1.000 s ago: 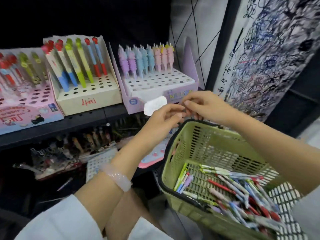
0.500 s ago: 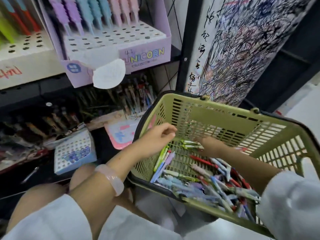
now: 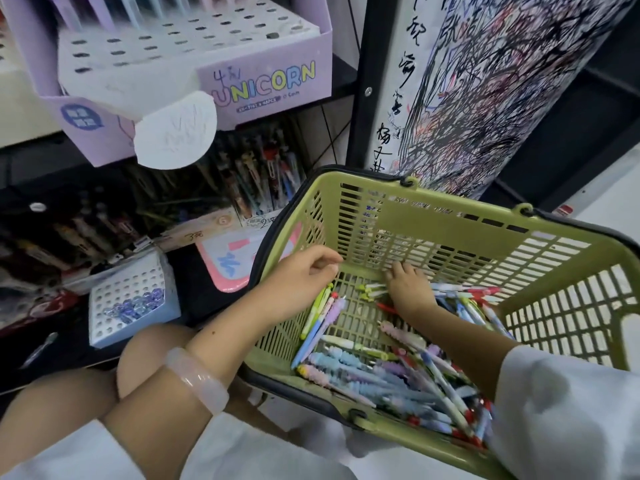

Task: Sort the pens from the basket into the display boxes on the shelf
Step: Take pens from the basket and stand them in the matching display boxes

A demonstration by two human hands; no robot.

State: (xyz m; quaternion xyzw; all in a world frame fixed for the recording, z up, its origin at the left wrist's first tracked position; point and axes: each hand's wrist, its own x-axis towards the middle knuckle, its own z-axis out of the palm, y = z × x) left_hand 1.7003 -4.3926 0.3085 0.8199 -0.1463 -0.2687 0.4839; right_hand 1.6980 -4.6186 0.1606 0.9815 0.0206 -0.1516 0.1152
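A green plastic basket (image 3: 450,216) sits low at the right, with several pens (image 3: 388,372) in blue, purple, green and red heaped on its floor. My left hand (image 3: 304,271) hangs inside the basket's left corner, fingers curled loosely, nothing visibly in it. My right hand (image 3: 408,289) lies palm down on the pens at the basket's middle; what its fingers hold is hidden. Above on the shelf stands the purple "UNICORN" display box (image 3: 263,81) with a white hole grid and pastel pens at its back.
A lower shelf (image 3: 145,202) holds dark pen stock, a pink tray (image 3: 221,261) and a small blue box with a hole grid (image 3: 135,296). A scribbled-on paper panel (image 3: 485,81) rises behind the basket. My knees (image 3: 149,351) are below the left arm.
Both hands came down from the front of the purple box into the basket. My view dropped and moved closer. The right hand has settled flatter on the pens.
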